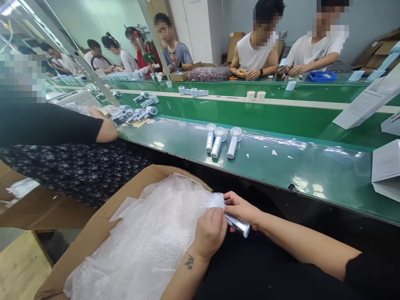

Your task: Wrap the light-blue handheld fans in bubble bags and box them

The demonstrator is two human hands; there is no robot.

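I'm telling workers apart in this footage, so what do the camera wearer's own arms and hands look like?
The left hand and right hand are ungloved, with no watch or bracelet showing. Inside the left wrist is a small dark tattoo-like marking. A black sleeve shows on the right arm; the left sleeve is out of view.

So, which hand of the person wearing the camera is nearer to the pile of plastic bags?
Left. The left hand is at the edge of the pile of plastic bags in the picture; the right hand is farther from it, around a small fan.
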